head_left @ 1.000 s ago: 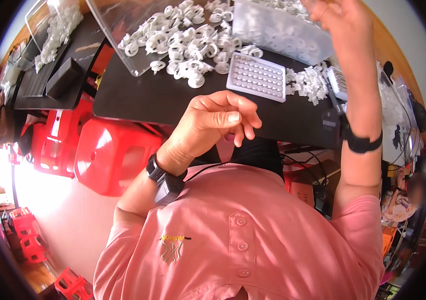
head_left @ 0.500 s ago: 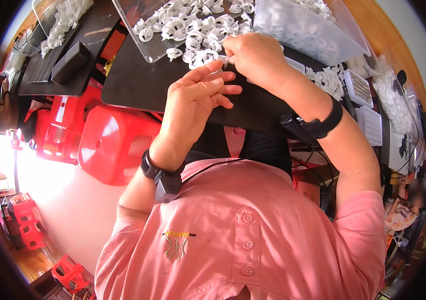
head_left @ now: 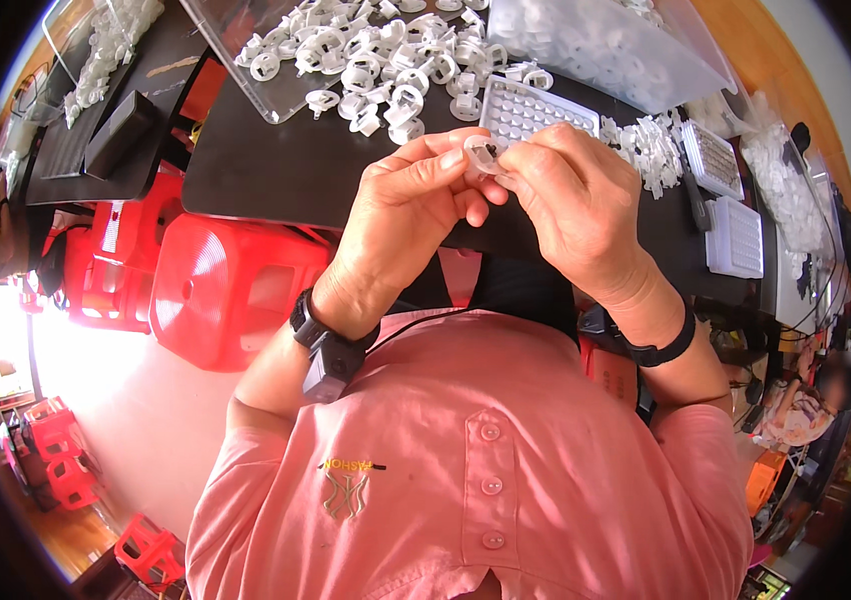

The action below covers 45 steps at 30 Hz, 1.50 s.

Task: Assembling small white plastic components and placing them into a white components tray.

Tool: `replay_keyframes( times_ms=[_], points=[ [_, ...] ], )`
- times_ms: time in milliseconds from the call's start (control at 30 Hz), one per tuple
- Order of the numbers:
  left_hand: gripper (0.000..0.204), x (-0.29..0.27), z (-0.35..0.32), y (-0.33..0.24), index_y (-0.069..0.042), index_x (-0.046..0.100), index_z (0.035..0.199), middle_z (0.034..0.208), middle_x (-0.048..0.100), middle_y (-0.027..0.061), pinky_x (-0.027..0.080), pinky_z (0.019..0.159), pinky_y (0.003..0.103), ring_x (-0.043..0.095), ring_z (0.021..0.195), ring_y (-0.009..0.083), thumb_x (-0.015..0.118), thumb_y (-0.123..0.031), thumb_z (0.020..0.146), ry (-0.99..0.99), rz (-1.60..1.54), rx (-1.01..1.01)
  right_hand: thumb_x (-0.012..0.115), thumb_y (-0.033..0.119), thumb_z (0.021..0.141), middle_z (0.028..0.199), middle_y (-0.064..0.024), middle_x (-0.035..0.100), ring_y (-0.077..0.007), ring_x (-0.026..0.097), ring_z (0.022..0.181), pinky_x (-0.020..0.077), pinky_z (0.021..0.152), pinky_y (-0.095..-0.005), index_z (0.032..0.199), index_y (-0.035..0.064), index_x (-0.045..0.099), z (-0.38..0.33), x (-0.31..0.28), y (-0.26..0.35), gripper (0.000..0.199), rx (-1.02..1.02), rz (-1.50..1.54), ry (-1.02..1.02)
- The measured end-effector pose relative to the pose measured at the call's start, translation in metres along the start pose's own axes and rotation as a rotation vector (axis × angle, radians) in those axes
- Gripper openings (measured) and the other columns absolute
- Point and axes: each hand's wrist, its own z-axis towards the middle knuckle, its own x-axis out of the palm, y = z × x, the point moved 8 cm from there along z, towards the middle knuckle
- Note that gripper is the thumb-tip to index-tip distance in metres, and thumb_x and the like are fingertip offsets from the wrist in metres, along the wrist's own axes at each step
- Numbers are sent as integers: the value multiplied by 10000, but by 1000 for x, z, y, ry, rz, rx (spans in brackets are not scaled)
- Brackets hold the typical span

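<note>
ring (head_left: 480,160) (white), in left hand (head_left: 401,198), touching right hand (head_left: 581,205)

Before me is my black table (head_left: 266,175). Toward its far left I have a clear plastic container (head_left: 278,115); around its edge and across the far middle spreads a loose heap of white ring-shaped parts (head_left: 386,75). At the far right stands a big translucent bin (head_left: 566,60). Nearer, I have a white tray with round wells (head_left: 586,119), small white pieces (head_left: 654,150) just right of it, then a black slim tool (head_left: 695,200) beside two smaller trays (head_left: 736,268).
</note>
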Motion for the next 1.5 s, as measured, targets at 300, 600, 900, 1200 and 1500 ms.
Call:
replay_keyframes(
  times_ms=[300, 600, 900, 1200, 1500],
  points=[
    [350, 9, 8, 20, 88, 604, 1213, 1017, 681, 146, 503, 700, 335, 661, 867, 232, 626, -141, 950, 77, -46, -52, 745, 50, 756, 822, -52, 593, -217, 616, 636, 489, 551, -336, 971, 79, 657, -25, -9, -21, 234, 129, 195, -97],
    [360, 19, 10, 32, -18, 628, 1173, 1049, 664, 100, 488, 665, 302, 627, 871, 185, 655, -254, 902, 6, 98, -90, 805, 4, 754, 928, -52, 634, -135, 607, 712, 501, 606, -269, 1144, 40, 644, -32, -9, -34, 423, 363, 459, -9],
    [203, 20, 12, 35, -12, 651, 1107, 1022, 677, 118, 522, 711, 343, 642, 891, 209, 645, -142, 950, 87, -58, -101, 737, -25, 748, 986, -113, 681, -275, 679, 871, 548, 747, -357, 1138, 27, 646, -23, -20, -22, 404, 204, 261, 31],
    [258, 30, 9, 39, -14, 637, 1144, 1036, 672, 110, 493, 698, 331, 632, 905, 199, 646, -188, 954, 121, -131, -171, 712, -8, 771, 1127, -115, 706, -289, 669, 993, 530, 859, -377, 1194, 3, 625, -27, -24, -15, 432, 105, 240, -93],
    [249, 26, 8, 41, -10, 643, 1122, 1061, 683, 130, 495, 689, 327, 646, 934, 205, 622, -212, 978, 32, -75, -135, 726, -15, 775, 1131, -128, 696, -289, 664, 1000, 528, 857, -368, 1199, 1, 624, -34, -23, -19, 436, 170, 293, -81]
  ],
)
